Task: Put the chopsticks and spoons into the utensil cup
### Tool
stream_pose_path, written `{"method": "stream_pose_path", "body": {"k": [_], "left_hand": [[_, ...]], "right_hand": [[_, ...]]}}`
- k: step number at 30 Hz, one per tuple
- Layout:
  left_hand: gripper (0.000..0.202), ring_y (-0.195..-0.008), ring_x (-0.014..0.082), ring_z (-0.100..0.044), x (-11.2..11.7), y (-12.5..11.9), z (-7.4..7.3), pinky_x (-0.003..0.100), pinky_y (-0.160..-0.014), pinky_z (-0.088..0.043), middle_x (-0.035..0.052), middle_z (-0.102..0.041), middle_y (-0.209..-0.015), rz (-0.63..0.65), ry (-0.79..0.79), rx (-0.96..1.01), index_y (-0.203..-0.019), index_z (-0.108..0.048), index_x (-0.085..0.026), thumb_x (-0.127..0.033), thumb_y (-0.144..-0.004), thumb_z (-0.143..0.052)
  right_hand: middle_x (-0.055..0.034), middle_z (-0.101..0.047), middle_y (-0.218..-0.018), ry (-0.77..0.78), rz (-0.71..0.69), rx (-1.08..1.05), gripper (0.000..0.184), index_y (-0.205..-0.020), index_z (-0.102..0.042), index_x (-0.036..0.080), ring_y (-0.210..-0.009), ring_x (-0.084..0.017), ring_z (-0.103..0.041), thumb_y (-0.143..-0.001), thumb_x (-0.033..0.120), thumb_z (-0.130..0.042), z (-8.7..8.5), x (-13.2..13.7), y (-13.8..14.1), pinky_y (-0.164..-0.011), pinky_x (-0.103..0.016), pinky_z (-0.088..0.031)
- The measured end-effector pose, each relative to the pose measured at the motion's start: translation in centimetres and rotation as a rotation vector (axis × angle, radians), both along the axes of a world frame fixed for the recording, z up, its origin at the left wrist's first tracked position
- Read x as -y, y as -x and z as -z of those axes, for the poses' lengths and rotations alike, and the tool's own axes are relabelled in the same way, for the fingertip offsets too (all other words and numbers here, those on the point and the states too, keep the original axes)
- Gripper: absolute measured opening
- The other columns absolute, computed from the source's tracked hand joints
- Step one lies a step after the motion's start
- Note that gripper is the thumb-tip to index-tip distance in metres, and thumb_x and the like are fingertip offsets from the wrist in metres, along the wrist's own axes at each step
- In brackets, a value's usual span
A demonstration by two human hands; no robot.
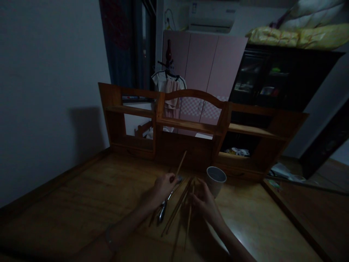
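My left hand (163,186) is closed around a wooden chopstick (181,163) that points up and away from me. Just below that hand a metal spoon (164,206) lies on the wooden surface (81,203). Several more chopsticks (177,209) lie spread between my hands. My right hand (203,202) rests on them with its fingers curled over their far ends, a chopstick (188,221) running back from under it. A pale cup (215,180) stands upright just beyond the right hand, apart from it.
A wooden headboard with shelves (196,125) rises along the far edge. Behind it hang clothes on a rack (169,85), with pink wardrobe doors (207,69) and a dark cabinet (272,78). A wall (49,91) stands at the left. The room is dim.
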State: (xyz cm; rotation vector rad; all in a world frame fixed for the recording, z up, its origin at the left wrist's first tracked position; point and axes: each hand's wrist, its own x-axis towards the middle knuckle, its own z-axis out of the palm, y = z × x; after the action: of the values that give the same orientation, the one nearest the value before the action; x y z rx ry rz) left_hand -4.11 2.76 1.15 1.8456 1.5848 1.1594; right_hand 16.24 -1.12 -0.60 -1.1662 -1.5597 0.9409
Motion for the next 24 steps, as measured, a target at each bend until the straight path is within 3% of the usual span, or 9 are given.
{"method": "stream_pose_path", "body": {"k": [3,6,9,12,17,24], "left_hand": [[0.02,-0.074,0.0196,-0.064,0.6,-0.3,0.1,0.025,-0.065,-0.04,0.0063,-0.071,-0.077,0.002,-0.045,-0.101,-0.074,-0.069,-0.018,-0.035,-0.08,-0.061],[0.026,-0.069,0.0184,-0.063,1.2,-0.8,-0.1,0.024,-0.061,-0.038,0.0044,-0.069,-0.073,0.005,-0.049,-0.12,-0.08,-0.068,-0.02,-0.039,-0.088,-0.051],[0.036,-0.057,0.0159,-0.06,1.7,-1.2,-0.6,0.023,-0.057,-0.035,-0.0007,-0.063,-0.059,-0.014,-0.033,-0.052,-0.085,-0.063,-0.022,-0.044,-0.095,-0.036],[0.036,-0.057,0.0147,-0.061,2.0,-1.4,-1.1,0.023,-0.06,-0.037,-0.0024,-0.061,-0.059,-0.053,-0.077,-0.041,-0.087,-0.059,-0.023,-0.044,-0.097,-0.032],[0.035,-0.062,0.0146,-0.06,2.6,-1.5,-1.7,0.023,-0.063,-0.036,-0.0017,-0.062,-0.064,-0.099,-0.154,-0.022,-0.082,-0.057,-0.023,-0.043,-0.098,-0.032],[0.039,-0.059,0.0128,-0.056,3.1,-1.6,-2.2,0.022,-0.061,-0.037,-0.004,-0.057,-0.061,-0.036,-0.188,0.204,-0.074,-0.054,-0.021,-0.046,-0.097,-0.034]], "right_hand": [[-0.0036,-0.069,-0.086,-0.073,0.032,0.154,0.061,-0.136,-0.039,0.016,-0.071,-0.019,-0.067,-0.081,0.031,-0.063,0.9,-0.3,0.1,-0.061,-0.029,-0.054],[-0.0079,-0.069,-0.099,-0.15,0.032,0.427,0.031,-0.114,-0.056,0.015,-0.085,-0.02,-0.067,-0.087,0.03,-0.054,-0.2,-0.5,0.6,-0.071,-0.028,-0.052],[-0.008,-0.071,-0.086,-0.124,0.032,0.672,0.023,-0.09,-0.064,0.015,-0.078,-0.02,-0.068,-0.091,0.031,-0.047,-1.6,-1.4,1.8,-0.064,-0.025,-0.048],[-0.0106,-0.071,-0.071,-0.068,0.029,0.804,0.026,-0.076,-0.067,0.013,-0.069,-0.023,-0.069,-0.087,0.033,-0.055,-2.3,-2.8,3.7,-0.057,-0.024,-0.045],[-0.0172,-0.073,-0.089,-0.015,0.042,1.002,0.025,-0.084,-0.072,0.014,-0.087,-0.03,-0.07,-0.085,0.034,-0.056,-3.2,-4.6,6.6,-0.066,-0.029,-0.047],[-0.0196,-0.069,-0.104,0.039,0.052,1.127,0.034,-0.1,-0.07,0.012,-0.102,-0.031,-0.065,-0.093,0.036,-0.048,-4.6,-4.7,8.0,-0.081,-0.036,-0.049]]}}
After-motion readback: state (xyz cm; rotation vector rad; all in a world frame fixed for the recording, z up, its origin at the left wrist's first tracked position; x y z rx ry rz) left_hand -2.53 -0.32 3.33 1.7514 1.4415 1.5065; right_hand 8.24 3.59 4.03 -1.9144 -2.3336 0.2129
